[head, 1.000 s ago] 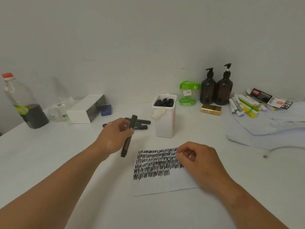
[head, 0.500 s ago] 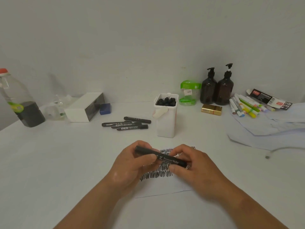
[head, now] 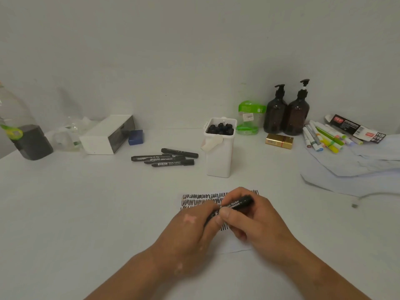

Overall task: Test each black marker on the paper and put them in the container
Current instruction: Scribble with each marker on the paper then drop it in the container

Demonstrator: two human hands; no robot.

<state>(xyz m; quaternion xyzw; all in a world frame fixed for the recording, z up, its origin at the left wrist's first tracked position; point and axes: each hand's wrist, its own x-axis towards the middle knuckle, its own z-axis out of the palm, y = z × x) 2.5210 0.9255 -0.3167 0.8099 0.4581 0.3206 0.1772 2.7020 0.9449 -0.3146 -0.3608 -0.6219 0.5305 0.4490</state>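
Both my hands hold one black marker [head: 237,203] just above the scribbled paper [head: 201,199]. My right hand [head: 253,221] grips the marker's barrel, its far end pointing up and right. My left hand [head: 190,230] grips the near end, which its fingers hide. Whether the cap is on I cannot tell. Several more black markers [head: 164,158] lie side by side on the table behind the paper. The white container [head: 219,156] stands to their right, with black marker ends showing at its open top.
A white box [head: 104,135] and a blue block [head: 135,137] sit back left, beside a plastic bottle [head: 21,128]. Two brown pump bottles [head: 286,113], a green jar [head: 249,118], a gold box [head: 279,141], coloured markers [head: 324,137] and loose papers [head: 355,167] fill the back right.
My left hand brought the marker from the left to over the paper. My right hand took hold of it. The marker has since tilted, its far end rising to the right.
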